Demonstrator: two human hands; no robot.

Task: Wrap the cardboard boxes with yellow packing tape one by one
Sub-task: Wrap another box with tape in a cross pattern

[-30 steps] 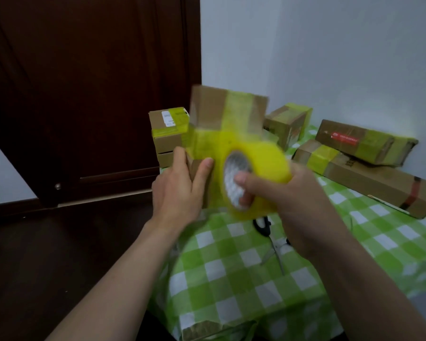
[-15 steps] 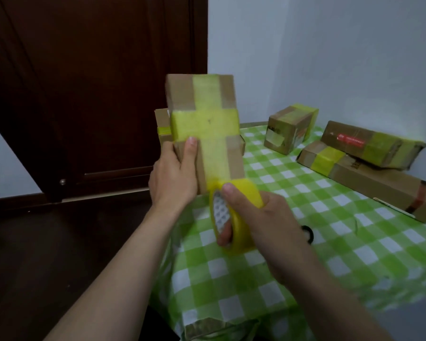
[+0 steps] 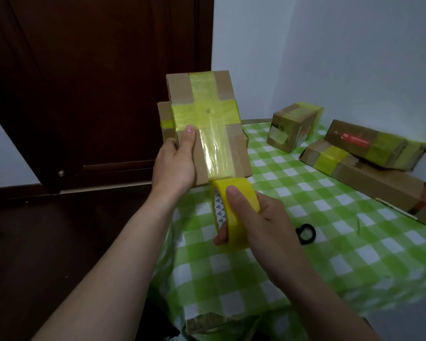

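I hold a cardboard box (image 3: 236,156) upright above the table's left edge; a cross of yellow tape covers its facing side. My left hand (image 3: 176,163) grips its left edge, thumb on the front face. Just below the box, my right hand (image 3: 261,222) grips the yellow tape roll (image 3: 234,212), thumb on the outer band, fingers through the core. A strip of tape runs from the roll up the box's face.
The table wears a green-and-white checked cloth (image 3: 317,254). Taped boxes stand behind: one (image 3: 164,119) hidden behind the held box, a small one (image 3: 293,126), two long ones (image 3: 376,146) (image 3: 379,188) at right. Black scissors handles (image 3: 305,233) lie by my right hand. A dark door is at left.
The roll came down from in front of the box to below its bottom edge, laying tape down the face. The box was turned to face me and now sits slightly further right.
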